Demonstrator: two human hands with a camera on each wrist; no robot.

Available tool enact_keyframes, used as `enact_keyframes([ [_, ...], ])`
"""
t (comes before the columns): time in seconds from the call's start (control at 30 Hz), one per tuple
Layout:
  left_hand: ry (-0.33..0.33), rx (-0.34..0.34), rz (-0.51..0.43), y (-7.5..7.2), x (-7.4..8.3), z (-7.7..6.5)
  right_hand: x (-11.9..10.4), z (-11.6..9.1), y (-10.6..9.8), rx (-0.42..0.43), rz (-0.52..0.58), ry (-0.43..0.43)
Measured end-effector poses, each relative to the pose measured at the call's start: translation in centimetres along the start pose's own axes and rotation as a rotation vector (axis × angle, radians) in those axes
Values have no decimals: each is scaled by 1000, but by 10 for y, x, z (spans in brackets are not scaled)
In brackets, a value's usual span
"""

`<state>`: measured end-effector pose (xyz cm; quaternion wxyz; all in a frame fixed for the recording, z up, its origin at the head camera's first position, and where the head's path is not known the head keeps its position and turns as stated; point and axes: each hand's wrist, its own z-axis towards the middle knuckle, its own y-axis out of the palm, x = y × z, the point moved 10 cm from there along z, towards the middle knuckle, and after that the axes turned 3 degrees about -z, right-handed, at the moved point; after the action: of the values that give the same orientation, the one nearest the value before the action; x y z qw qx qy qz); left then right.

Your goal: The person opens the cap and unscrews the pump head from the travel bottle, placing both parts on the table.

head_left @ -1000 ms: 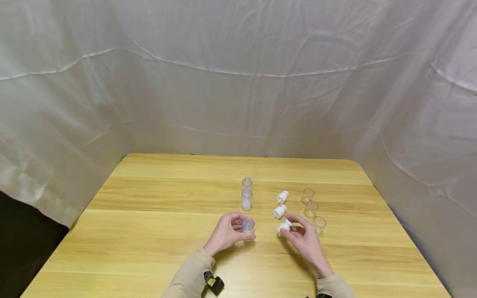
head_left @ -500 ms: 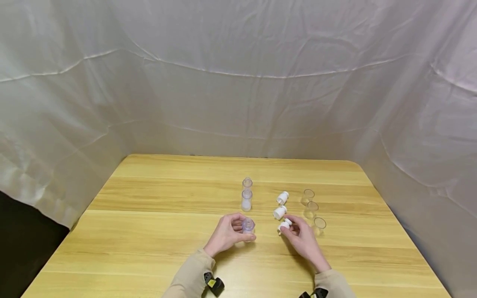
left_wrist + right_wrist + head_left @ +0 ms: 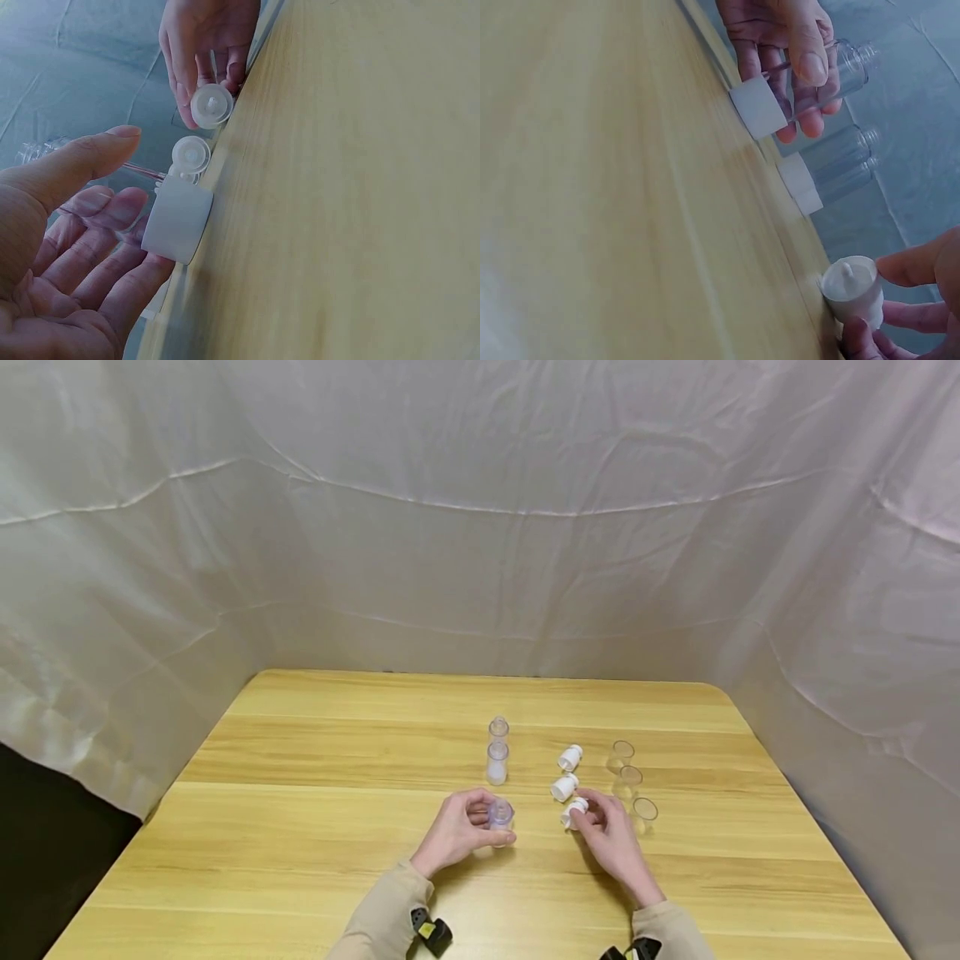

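In the head view, my left hand [image 3: 461,831] holds an upright clear bottle [image 3: 500,817], thumb in front and fingers behind. Its white base [image 3: 177,219] rests on the table, and its threaded neck shows in the right wrist view. To the right, my right hand [image 3: 613,843] pinches a white pump head [image 3: 573,817] between thumb and fingers. That pump head stands low at the table, its hollow end and small inner nozzle [image 3: 847,271] facing the right wrist camera. Beyond it lie two more white pump heads, one nearer [image 3: 564,787] and one farther [image 3: 570,757].
Two more clear bottles, one nearer [image 3: 497,765] and one farther [image 3: 498,727], stand in line behind the held one. At the right is a row of clear caps: front [image 3: 645,812], middle [image 3: 628,781], back [image 3: 622,753]. Pale curtains [image 3: 480,527] surround the wooden table [image 3: 300,827].
My right thumb and fingers have shifted slightly on the white pump head, which has tipped and moved a little. My left hand and the bottle have stayed in place.
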<state>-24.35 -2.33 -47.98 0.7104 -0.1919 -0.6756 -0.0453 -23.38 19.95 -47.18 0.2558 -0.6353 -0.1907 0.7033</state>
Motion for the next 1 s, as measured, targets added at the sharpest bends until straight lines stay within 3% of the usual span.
enact_keyframes([
  [0.5, 10, 0, -1, 1, 1, 0, 13, -5, 1, 66, 225, 83],
  [0.83, 15, -5, -11, 0, 1, 0, 11, -7, -3, 167, 319, -1],
  [1.0, 15, -12, -12, 0, 2, -1, 13, -7, -4, 190, 308, -7],
])
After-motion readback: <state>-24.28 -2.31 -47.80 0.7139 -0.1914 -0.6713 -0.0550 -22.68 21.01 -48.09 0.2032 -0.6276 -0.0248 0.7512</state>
